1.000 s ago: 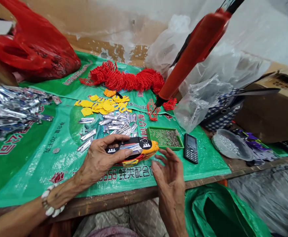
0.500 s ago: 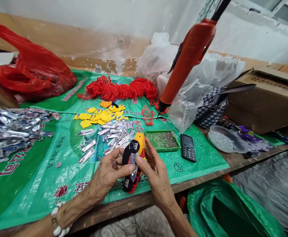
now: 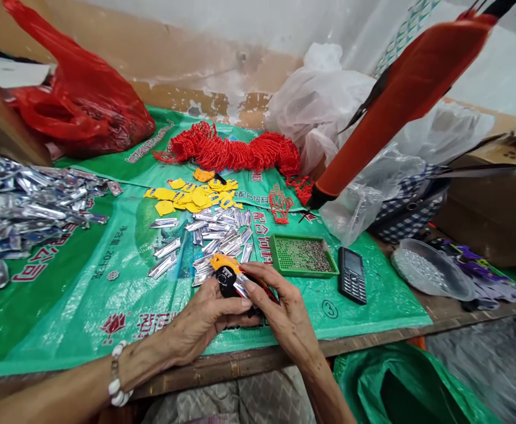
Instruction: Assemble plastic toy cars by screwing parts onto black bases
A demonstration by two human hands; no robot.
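My left hand (image 3: 205, 321) and my right hand (image 3: 282, 303) are both closed round a black, yellow and red plastic casing (image 3: 228, 281), low over the front of the table. A shiny silver metal strip (image 3: 241, 285) lies against the casing between my thumbs. My fingers cover much of the casing's lower part. Just behind my hands is a pile of silver metal strips (image 3: 222, 229), with flat yellow pieces (image 3: 196, 195) beyond it. A green tray (image 3: 304, 273) of small screws sits to the right of the strips.
An orange-red electric screwdriver (image 3: 390, 112) hangs tilted at the right. A black keypad phone (image 3: 352, 275) lies by the tray, and a clear bowl (image 3: 432, 268) farther right. Red netting (image 3: 240, 150) and a red bag (image 3: 85, 112) are behind. More metal pieces (image 3: 23, 212) heap at left.
The casing has turned from nearly upright to slanting down to the right, and my right fingers now lie over its top side. The whole view has shifted, with the screwdriver farther right.
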